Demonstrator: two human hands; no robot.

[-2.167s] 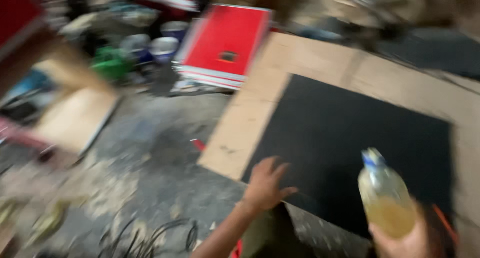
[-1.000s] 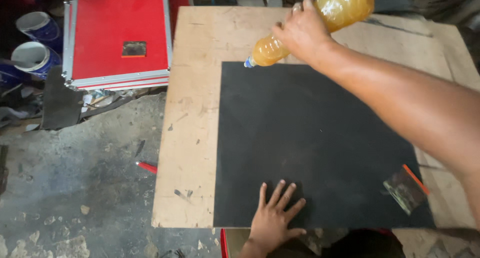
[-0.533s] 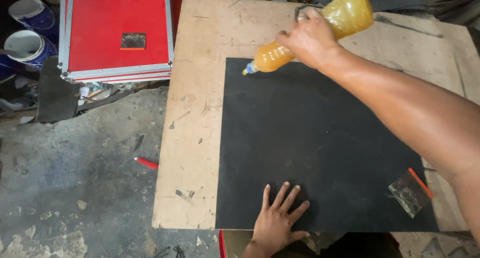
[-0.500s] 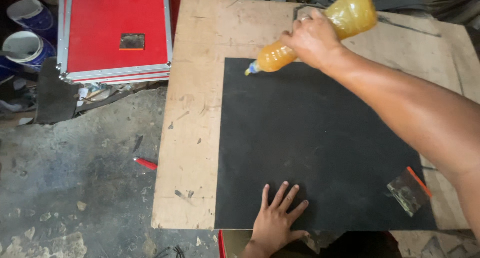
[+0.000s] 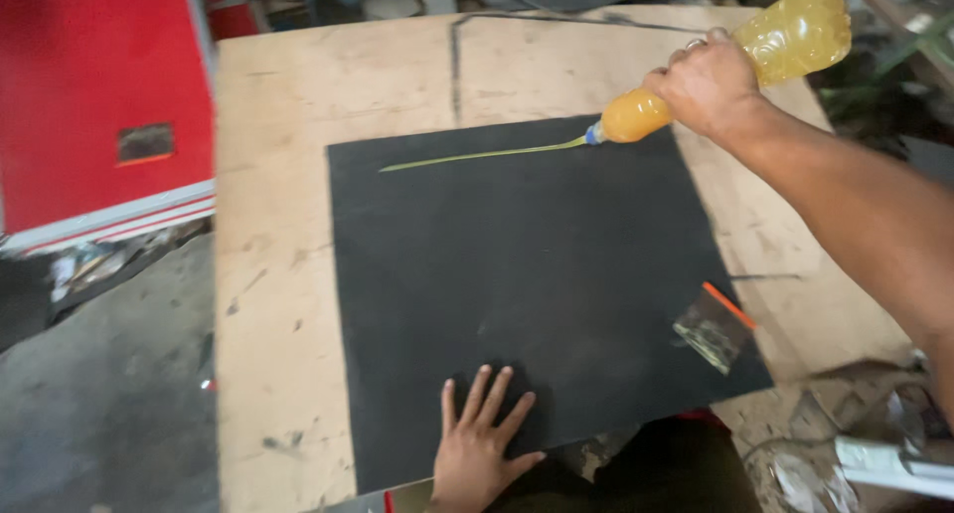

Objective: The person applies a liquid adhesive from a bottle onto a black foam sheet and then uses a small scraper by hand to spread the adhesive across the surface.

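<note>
Head view: right hand (image 5: 708, 84) wrapped tight round a plastic bottle (image 5: 755, 56) of yellow-amber liquid, tipped nearly flat w/ nozzle aimed left, over the far right part of the black sheet (image 5: 556, 294). A thin yellow-green line (image 5: 477, 156) of the liquid runs along the sheet's far edge, from near the far left corner to the nozzle; looks like glue, can't confirm. Left hand (image 5: 479, 443) flat, fingers spread wide, palm down on the sheet's near edge, holding nothing, just pinning it.

Sheet lies on a plywood board (image 5: 278, 225), roughly centred, bare wood showing at the left, far and right edges. Small clear packet w/ orange strip (image 5: 714, 326) sits on the sheet near its near right corner, well apart from both hands. Red panel (image 5: 94, 105) lies off the board's left edge; grey floor (image 5: 99, 394) below it.

Step in hand, as I judge it: laying the first bead of liquid across the sheet, w/ only the far edge done and the rest of the surface bare. Next move prob. calls for steady squeeze, nozzle kept just above the sheet, and lines worked toward the near edge while the left hand keeps it from shifting. Packet may need moving before liquid reaches that corner.
</note>
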